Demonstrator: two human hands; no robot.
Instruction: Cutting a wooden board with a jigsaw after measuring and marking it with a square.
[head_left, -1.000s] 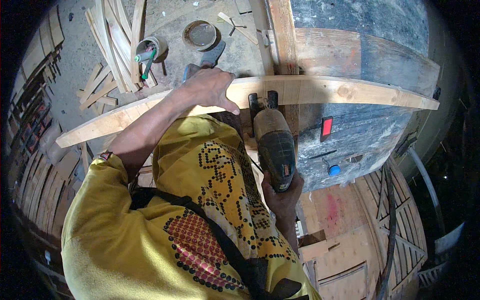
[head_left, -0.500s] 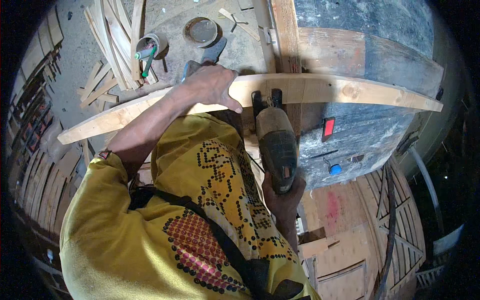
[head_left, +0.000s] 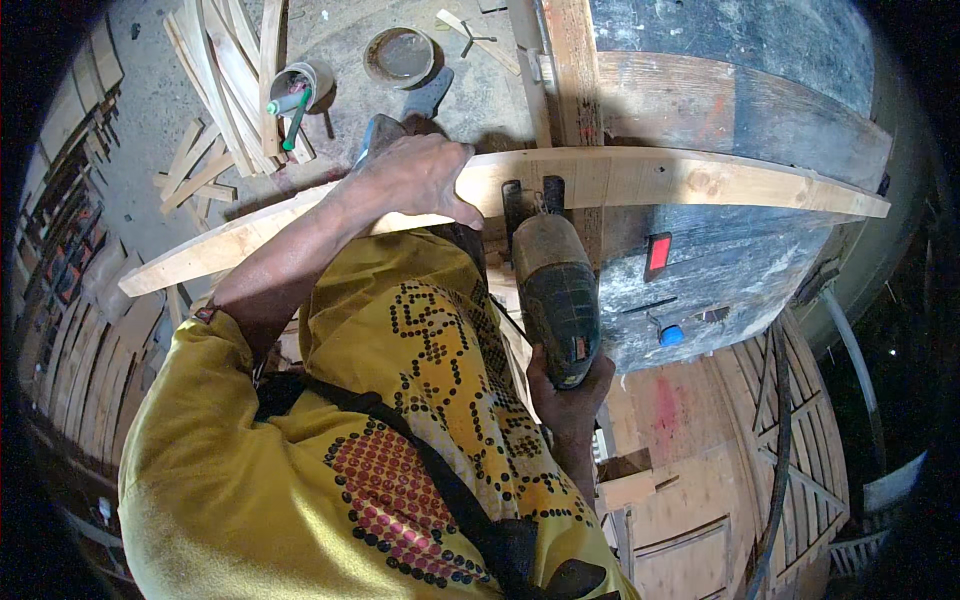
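A long, pale, curved wooden board (head_left: 690,183) lies crosswise in front of me, its right part over the paint-stained bench. My left hand (head_left: 420,175) grips it left of the middle, thumb along the near edge and fingers over the far side. My right hand (head_left: 572,397) is wrapped round the rear of a dark, dusty jigsaw (head_left: 555,300). The jigsaw's forked metal base (head_left: 513,205) rests on the board at its near edge, just right of my left hand. The blade itself I cannot make out.
The bench (head_left: 660,90) carries a red-and-black item (head_left: 657,257) and a blue round object (head_left: 670,336). On the floor stand a bucket (head_left: 318,82) with a green-handled tool and a round basin (head_left: 372,62). Wood strips (head_left: 225,75) lie at upper left; a dark hose (head_left: 783,430) hangs at right.
The whole view has shifted slightly. Both hands keep their holds, and the jigsaw stays at nearly the same spot on the board.
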